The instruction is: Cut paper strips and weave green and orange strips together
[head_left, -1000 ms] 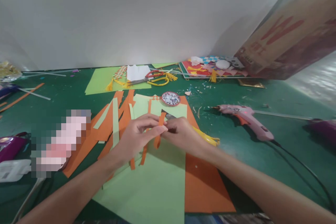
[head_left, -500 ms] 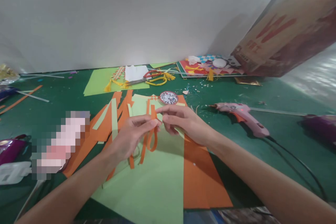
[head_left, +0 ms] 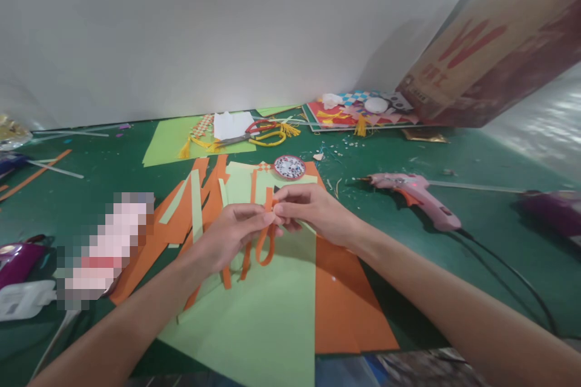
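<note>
An orange paper strip (head_left: 265,252), bent into a loop, hangs from my fingers above the light green sheet (head_left: 267,320). My left hand (head_left: 233,227) pinches it between thumb and fingers. Against the strip's upper part, my right hand (head_left: 308,208) closes its thumb and index finger, so both hands grip it side by side. A small dark tip shows by the right index finger; I cannot tell what it is. More orange strips (head_left: 246,257) lie just left of the loop. Behind the hands sits a round dish (head_left: 289,167) of small beads or sequins.
A pink hot glue gun (head_left: 415,193) lies at the right, its cord running forward. Orange sheets (head_left: 349,296) are beside the green one. Scissors (head_left: 254,133) and yellow tassels rest at the back. A white bottle (head_left: 27,299) and a blurred-out object (head_left: 106,248) are at left; a paper bag (head_left: 481,54) stands back right.
My right hand's fingers have closed onto the orange strip beside the left hand; before, its index finger was stretched over the strip's top. The loop has shifted slightly.
</note>
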{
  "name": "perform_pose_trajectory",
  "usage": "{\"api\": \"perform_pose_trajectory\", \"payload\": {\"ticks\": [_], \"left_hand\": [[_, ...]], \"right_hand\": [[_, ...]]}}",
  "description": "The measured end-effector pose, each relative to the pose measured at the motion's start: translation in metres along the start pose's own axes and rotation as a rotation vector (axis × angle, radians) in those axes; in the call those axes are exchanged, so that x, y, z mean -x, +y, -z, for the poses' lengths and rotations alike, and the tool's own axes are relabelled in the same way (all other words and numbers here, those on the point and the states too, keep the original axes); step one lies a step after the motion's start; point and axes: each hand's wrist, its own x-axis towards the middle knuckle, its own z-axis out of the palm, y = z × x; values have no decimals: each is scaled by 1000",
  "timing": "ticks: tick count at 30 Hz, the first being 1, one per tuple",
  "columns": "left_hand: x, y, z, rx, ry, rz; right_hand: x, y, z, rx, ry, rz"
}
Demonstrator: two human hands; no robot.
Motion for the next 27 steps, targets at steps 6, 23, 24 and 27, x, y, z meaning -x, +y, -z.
{"api": "perform_pose_trajectory", "payload": {"ticks": [6,23,24,27], "left_hand": [[0,-1,0,15,-36,4],[1,-4,3,17,-157,61],[1,-4,3,22,-162,64],[1,-2,1,54,-169,52]], "right_hand": [[0,0,1,-11,17,-19],[-1,0,2,-131,21,-15],[0,-1,2,-130,19,-11],[0,-2,3,-114,11,2]]}}
